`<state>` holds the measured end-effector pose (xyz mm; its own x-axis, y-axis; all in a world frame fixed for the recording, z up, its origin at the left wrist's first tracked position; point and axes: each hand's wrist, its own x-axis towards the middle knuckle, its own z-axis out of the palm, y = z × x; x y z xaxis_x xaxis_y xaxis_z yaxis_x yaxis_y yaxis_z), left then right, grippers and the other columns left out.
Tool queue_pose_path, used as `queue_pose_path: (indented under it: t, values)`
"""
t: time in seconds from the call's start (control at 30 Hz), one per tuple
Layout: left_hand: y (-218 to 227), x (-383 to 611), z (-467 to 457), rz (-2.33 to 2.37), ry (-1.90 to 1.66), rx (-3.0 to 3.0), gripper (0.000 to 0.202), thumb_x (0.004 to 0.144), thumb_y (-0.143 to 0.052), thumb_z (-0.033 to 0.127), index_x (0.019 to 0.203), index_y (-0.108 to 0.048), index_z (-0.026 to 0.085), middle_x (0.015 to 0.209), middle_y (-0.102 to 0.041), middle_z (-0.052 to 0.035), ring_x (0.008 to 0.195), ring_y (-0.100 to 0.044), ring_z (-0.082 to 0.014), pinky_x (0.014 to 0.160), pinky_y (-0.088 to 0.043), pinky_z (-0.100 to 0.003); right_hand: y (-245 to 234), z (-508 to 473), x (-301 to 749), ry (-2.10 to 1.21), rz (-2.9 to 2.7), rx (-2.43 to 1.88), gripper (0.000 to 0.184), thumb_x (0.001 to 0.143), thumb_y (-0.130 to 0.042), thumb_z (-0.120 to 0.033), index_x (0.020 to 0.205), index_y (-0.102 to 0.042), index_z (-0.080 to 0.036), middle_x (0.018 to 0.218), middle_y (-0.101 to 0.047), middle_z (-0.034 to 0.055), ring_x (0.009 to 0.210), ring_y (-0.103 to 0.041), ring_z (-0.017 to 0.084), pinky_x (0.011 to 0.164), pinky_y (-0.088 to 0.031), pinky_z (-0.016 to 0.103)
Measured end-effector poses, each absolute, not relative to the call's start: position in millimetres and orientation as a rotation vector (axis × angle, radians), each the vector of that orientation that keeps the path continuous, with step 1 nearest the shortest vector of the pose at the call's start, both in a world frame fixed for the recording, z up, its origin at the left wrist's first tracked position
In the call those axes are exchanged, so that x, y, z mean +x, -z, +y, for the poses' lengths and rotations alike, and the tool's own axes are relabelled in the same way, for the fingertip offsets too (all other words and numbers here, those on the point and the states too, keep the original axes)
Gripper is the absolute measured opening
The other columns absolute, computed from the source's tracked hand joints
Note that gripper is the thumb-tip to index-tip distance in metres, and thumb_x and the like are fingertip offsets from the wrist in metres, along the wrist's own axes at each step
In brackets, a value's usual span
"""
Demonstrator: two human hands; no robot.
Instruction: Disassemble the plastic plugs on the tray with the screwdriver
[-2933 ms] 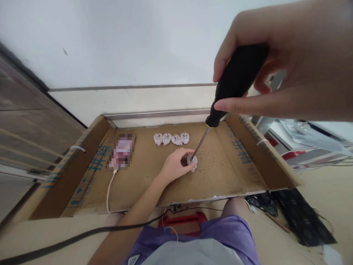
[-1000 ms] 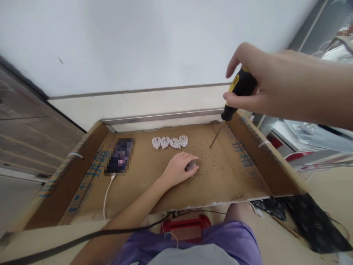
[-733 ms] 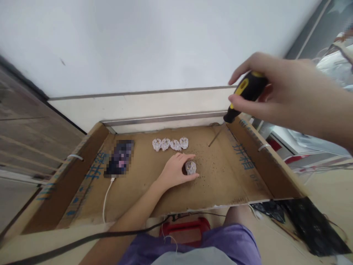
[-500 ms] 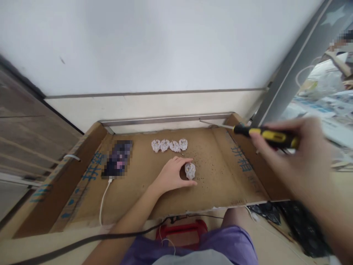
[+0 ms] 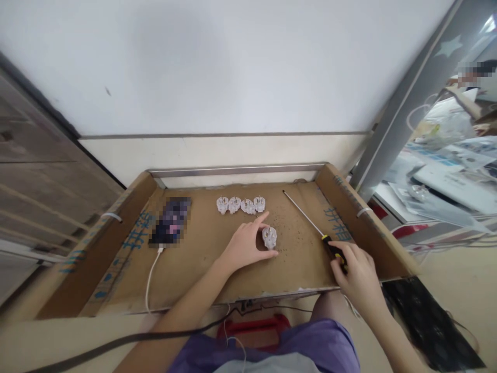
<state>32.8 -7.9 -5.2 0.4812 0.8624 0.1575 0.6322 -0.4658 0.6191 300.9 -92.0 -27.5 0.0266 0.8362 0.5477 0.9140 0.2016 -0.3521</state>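
Observation:
A white three-pin plug (image 5: pixel 269 238) stands on the cardboard with its pins up. My left hand (image 5: pixel 244 245) curves around its left side, thumb and forefinger spread apart, with a gap showing between them and the plug. My right hand (image 5: pixel 356 269) is closed on the black and yellow handle of a screwdriver (image 5: pixel 306 216), whose long shaft lies low over the cardboard, tip pointing to the back left. Behind my left hand, several similar white plugs (image 5: pixel 234 204) form a row, pins upward. Small dark specks dot the cardboard right of the plug.
Raised cardboard walls flank the work surface (image 5: pixel 202 259) left and right (image 5: pixel 365 228). A blurred-out phone (image 5: pixel 171 221) with a white cable (image 5: pixel 148 282) lies at left. A white panel (image 5: pixel 233 67) rises behind. Below are a black cable and a red stool (image 5: pixel 256 324).
My right hand has come down and left with the screwdriver, from mid-air to the cardboard's right side. My left forefinger has lifted away a little from the plug.

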Motion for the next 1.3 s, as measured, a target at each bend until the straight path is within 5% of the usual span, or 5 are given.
queue_pose_path:
  t: [0.2, 0.4, 0.83, 1.2, 1.3]
  values:
    - [4, 33, -7, 1.281, -0.588, 2.32, 0.096, 0.062, -0.071, 0.052, 0.141, -0.025, 0.024, 0.116, -0.062, -0.0056, 0.107, -0.052, -0.0281, 0.093, -0.036, -0.041, 7, -55, 233, -0.128, -1.9, -1.556, 0.033, 0.084, -0.049, -0.034, 0.114, -0.052, -0.02, 0.106, -0.055, 0.0073, 0.1, -0.052, 0.017, 0.086, -0.043, 0.031]
    - [9, 33, -2, 1.342, -0.562, 2.359, 0.095, 0.059, -0.072, 0.038, 0.141, -0.027, 0.022, 0.111, -0.064, -0.0062, 0.101, -0.054, -0.028, 0.09, -0.038, -0.039, 12, -20, 180, -0.442, -2.01, -1.541, 0.019, 0.075, -0.057, -0.023, 0.093, -0.058, -0.017, 0.09, -0.059, 0.0049, 0.088, -0.053, 0.017, 0.079, -0.043, 0.03]
    - [8, 43, 11, 1.32, -0.569, 2.424, 0.088, 0.057, -0.073, 0.051, 0.132, -0.041, 0.02, 0.115, -0.061, -0.0082, 0.1, -0.054, -0.0292, 0.089, -0.04, -0.041, 1, -1, 195, -0.789, -1.888, -1.515, 0.023, 0.068, -0.059, -0.024, 0.089, -0.063, -0.017, 0.088, -0.064, 0.0039, 0.079, -0.057, 0.014, 0.074, -0.042, 0.026]
    - [5, 33, 5, 1.237, -0.597, 2.35, 0.09, 0.064, -0.067, 0.059, 0.139, -0.032, 0.022, 0.118, -0.059, -0.0081, 0.106, -0.051, -0.0287, 0.093, -0.039, -0.043, 20, 15, 203, -0.951, -1.543, -1.296, 0.029, 0.08, -0.058, -0.033, 0.098, -0.051, -0.011, 0.084, -0.059, 0.0025, 0.075, -0.056, 0.008, 0.068, -0.048, 0.023]
    - [4, 29, 9, 1.261, -0.754, 2.319, 0.072, 0.072, -0.064, 0.05, 0.134, -0.038, 0.022, 0.118, -0.06, -0.0066, 0.109, -0.051, -0.0259, 0.095, -0.038, -0.041, 25, 20, 201, -0.955, -1.515, -1.261, 0.027, 0.084, -0.055, -0.035, 0.093, -0.054, -0.009, 0.082, -0.057, 0.0018, 0.074, -0.055, 0.007, 0.069, -0.049, 0.023]
